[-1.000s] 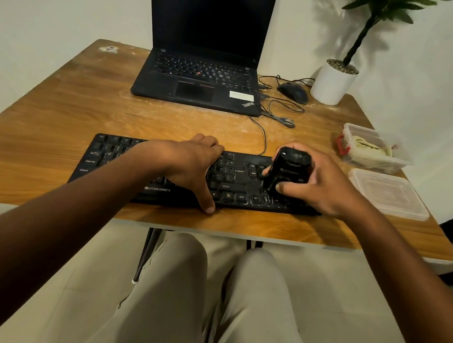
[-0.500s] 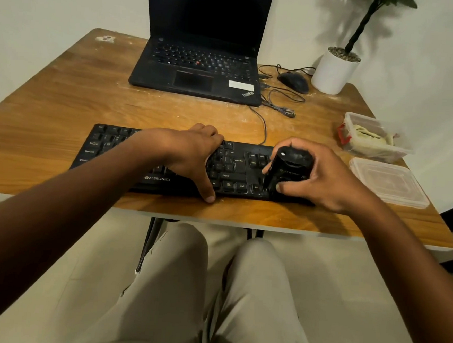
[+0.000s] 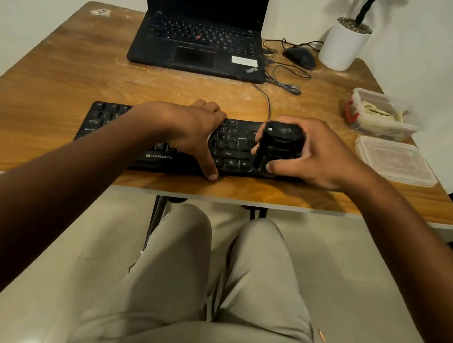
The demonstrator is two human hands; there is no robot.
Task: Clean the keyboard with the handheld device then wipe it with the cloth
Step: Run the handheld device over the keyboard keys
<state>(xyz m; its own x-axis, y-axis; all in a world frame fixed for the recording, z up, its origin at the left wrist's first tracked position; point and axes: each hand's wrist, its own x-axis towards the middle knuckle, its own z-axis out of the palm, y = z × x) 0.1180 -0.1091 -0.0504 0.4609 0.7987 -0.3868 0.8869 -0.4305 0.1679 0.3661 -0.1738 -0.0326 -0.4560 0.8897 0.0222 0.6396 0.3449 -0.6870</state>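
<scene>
A black keyboard (image 3: 229,147) lies along the near edge of the wooden table (image 3: 65,79). My left hand (image 3: 188,131) lies across its middle, fingers over the far edge and thumb down on the near edge. My right hand (image 3: 317,156) grips a black handheld device (image 3: 278,145) standing on the keyboard's right end, thumb on its lower front. A pale cloth (image 3: 377,111) lies in a clear box at the right.
An open black laptop (image 3: 199,49) stands at the back, with a mouse (image 3: 299,57), tangled cables (image 3: 282,79) and a white plant pot (image 3: 343,44) to its right. The clear box (image 3: 381,128) and its lid (image 3: 395,161) sit near the right edge.
The view has tilted down a little. Both hands keep their places on the keyboard, with the device still at its right end.
</scene>
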